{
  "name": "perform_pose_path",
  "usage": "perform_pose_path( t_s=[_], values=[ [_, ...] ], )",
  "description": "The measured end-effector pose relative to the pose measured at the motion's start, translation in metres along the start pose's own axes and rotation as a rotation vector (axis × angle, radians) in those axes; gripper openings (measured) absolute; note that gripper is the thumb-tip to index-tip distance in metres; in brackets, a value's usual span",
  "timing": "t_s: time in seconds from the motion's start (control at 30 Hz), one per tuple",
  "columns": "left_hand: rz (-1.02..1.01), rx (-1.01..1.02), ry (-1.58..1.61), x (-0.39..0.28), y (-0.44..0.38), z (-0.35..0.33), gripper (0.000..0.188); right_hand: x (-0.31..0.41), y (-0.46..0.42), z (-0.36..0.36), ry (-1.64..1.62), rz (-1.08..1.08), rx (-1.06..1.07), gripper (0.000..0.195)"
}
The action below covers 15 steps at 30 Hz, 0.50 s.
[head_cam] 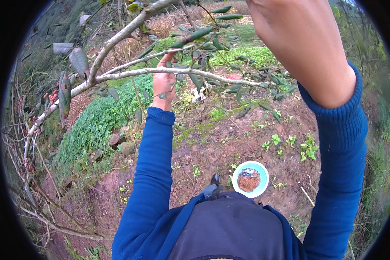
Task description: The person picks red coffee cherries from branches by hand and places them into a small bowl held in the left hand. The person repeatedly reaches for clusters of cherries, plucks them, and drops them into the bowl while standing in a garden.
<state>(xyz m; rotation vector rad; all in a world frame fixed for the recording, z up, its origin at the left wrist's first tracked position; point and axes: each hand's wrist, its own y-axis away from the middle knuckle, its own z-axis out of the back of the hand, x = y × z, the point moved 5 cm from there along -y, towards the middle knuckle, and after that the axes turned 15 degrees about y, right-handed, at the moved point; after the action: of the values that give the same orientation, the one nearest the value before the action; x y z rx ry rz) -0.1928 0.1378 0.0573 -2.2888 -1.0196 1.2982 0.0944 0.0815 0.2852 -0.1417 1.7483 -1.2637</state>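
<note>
My left hand (164,83) is raised behind a pale, leafy branch (143,71); twigs and leaves cover its fingers, so its grip cannot be made out. My right hand (279,22) is lifted high at the top right, close to the camera, with its fingers cut off by the frame's edge. Small red berries (52,96) hang in clusters on the left part of the branch, among dark curled leaves (79,61). Down on the soil by my feet stands a white-rimmed, light blue basin (265,180) with reddish-brown berry-like contents (248,183) and something dark and shiny in it.
Bare branches (65,229) spread across the lower left. A dense green leafy patch (107,113) covers the ground at left, with stones (128,148) near it. Small seedlings (308,148) grow in the reddish soil at right. A dark shoe (215,179) shows beside the basin.
</note>
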Motion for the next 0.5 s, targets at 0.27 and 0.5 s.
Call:
perform_pose_path(
  t_s=[0.27, 0.5],
  values=[
    [0.059, 0.099, -0.268, -0.031, 0.016, -0.022, 0.027, -0.014, -0.019, -0.011, -0.05, -0.094, 0.241, 0.013],
    [-0.032, 0.127, -0.188, -0.028, 0.03, -0.027, 0.016, -0.034, -0.04, -0.003, -0.058, -0.177, 0.518, 0.017]
  ],
)
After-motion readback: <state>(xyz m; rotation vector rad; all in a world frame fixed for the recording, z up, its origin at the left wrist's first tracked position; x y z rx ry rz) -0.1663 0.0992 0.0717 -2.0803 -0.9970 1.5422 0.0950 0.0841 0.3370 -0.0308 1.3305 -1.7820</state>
